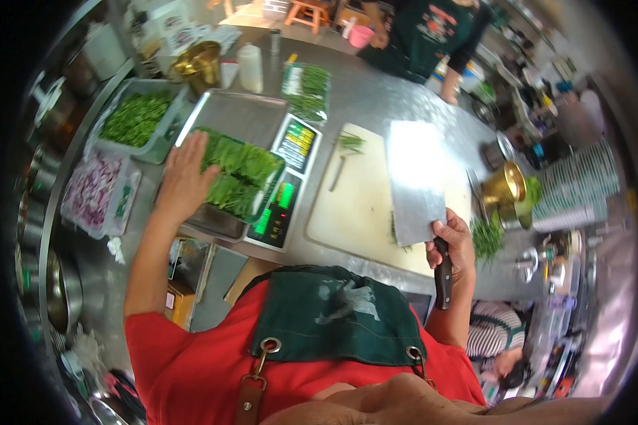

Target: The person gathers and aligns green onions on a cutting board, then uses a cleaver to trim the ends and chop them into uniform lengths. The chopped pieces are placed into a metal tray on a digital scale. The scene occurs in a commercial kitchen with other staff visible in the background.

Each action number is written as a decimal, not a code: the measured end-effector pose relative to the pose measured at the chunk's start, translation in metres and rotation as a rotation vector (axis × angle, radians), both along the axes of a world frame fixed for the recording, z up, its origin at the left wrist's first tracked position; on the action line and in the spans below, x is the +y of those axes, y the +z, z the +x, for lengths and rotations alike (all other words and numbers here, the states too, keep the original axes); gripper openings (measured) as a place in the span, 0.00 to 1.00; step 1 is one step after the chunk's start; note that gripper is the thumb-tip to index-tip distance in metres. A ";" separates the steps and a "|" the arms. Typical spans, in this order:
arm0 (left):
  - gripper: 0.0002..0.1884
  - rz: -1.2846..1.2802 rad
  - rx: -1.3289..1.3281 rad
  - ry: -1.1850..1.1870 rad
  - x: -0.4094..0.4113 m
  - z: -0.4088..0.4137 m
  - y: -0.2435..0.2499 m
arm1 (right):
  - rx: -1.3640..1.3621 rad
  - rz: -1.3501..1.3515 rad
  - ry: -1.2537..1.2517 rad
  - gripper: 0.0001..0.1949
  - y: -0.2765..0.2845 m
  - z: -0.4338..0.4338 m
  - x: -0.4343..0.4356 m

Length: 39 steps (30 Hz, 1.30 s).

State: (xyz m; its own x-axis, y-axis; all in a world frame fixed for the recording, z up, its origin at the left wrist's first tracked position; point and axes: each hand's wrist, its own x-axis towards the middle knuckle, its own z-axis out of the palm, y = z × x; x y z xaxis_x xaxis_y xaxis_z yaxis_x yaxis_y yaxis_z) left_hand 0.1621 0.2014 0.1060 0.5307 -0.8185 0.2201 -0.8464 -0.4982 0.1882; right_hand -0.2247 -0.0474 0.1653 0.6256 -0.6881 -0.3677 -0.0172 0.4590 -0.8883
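My right hand (pixel 454 241) is closed round the dark handle of a broad cleaver (pixel 414 180), its shiny blade over the right part of a white cutting board (pixel 351 202). Cut green stems (pixel 352 142) and a small knife (pixel 337 173) lie on the board's left part. My left hand (pixel 186 175), palm down with fingers spread, rests at the left edge of a green tray of cut leafy greens (pixel 239 172). That tray sits on a metal tray (pixel 239 109), which is on a digital scale (pixel 282 212) with a lit display.
A tub of chopped greens (pixel 135 119) and a container of chopped purple onion (pixel 93 194) stand left. Behind are a squeeze bottle (pixel 250 69), brass-coloured pot (pixel 198 66) and packed greens (pixel 307 90). A person in an apron (pixel 425 37) stands across the table; another person (pixel 497 329) is lower right.
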 end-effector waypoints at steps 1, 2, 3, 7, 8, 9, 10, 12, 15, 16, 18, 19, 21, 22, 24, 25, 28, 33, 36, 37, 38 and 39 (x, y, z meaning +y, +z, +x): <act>0.31 -0.054 -0.045 -0.031 -0.006 -0.002 0.006 | -0.057 -0.007 -0.071 0.11 0.000 -0.013 0.002; 0.31 -0.111 -0.088 -0.060 -0.014 -0.005 0.010 | -0.051 -0.030 -0.108 0.11 -0.003 -0.032 0.002; 0.29 -0.132 -0.092 -0.088 -0.023 -0.014 0.014 | -0.054 -0.054 -0.131 0.11 -0.010 -0.049 0.002; 0.22 -0.200 0.056 -0.327 -0.085 -0.085 0.040 | 0.032 -0.042 -0.296 0.12 -0.044 -0.115 0.014; 0.21 -0.211 0.137 -0.437 -0.104 -0.107 0.043 | 0.054 -0.007 -0.317 0.12 -0.057 -0.131 0.018; 0.12 -0.205 0.183 -0.522 -0.124 -0.130 0.045 | 0.074 0.032 -0.334 0.12 -0.071 -0.147 0.021; 0.10 -0.190 0.221 -0.624 -0.145 -0.147 0.033 | 0.082 0.047 -0.260 0.12 -0.081 -0.163 0.024; 0.10 -0.030 0.322 -0.714 -0.185 -0.177 0.009 | 0.150 0.112 -0.242 0.12 -0.102 -0.186 0.035; 0.14 0.282 0.380 -0.713 -0.241 -0.207 -0.040 | 0.151 0.210 -0.213 0.13 -0.127 -0.214 0.057; 0.16 0.392 0.397 -0.683 -0.256 -0.213 -0.053 | 0.151 0.236 -0.192 0.13 -0.134 -0.222 0.063; 0.17 0.419 0.394 -0.624 -0.281 -0.222 -0.082 | 0.148 0.293 -0.185 0.13 -0.149 -0.232 0.075; 0.18 0.430 0.393 -0.589 -0.291 -0.226 -0.093 | 0.149 0.322 -0.190 0.13 -0.155 -0.235 0.080; 0.17 0.428 0.422 -0.561 -0.306 -0.229 -0.111 | 0.166 0.365 -0.185 0.12 -0.163 -0.237 0.085; 0.17 0.425 0.436 -0.543 -0.313 -0.230 -0.118 | 0.184 0.378 -0.174 0.11 -0.165 -0.235 0.086; 0.15 0.412 0.488 -0.586 -0.325 -0.233 -0.127 | 0.183 0.398 -0.145 0.11 -0.167 -0.231 0.085; 0.14 0.404 0.515 -0.605 -0.329 -0.234 -0.130 | 0.174 0.403 -0.142 0.11 -0.168 -0.228 0.082; 0.11 0.336 0.635 -0.630 -0.331 -0.245 -0.139 | 0.143 0.420 -0.147 0.11 -0.175 -0.218 0.071; 0.12 0.310 0.656 -0.674 -0.330 -0.258 -0.138 | 0.119 0.391 -0.149 0.12 -0.186 -0.199 0.045; 0.14 0.319 0.686 -0.683 -0.329 -0.258 -0.137 | 0.133 0.369 -0.169 0.12 -0.181 -0.184 0.030; 0.14 0.325 0.692 -0.688 -0.329 -0.258 -0.137 | 0.135 0.366 -0.162 0.12 -0.181 -0.181 0.025; 0.13 0.331 0.699 -0.693 -0.328 -0.259 -0.137 | 0.137 0.362 -0.155 0.11 -0.184 -0.179 0.021; 0.13 0.338 0.706 -0.698 -0.326 -0.259 -0.138 | 0.141 0.359 -0.148 0.11 -0.184 -0.177 0.017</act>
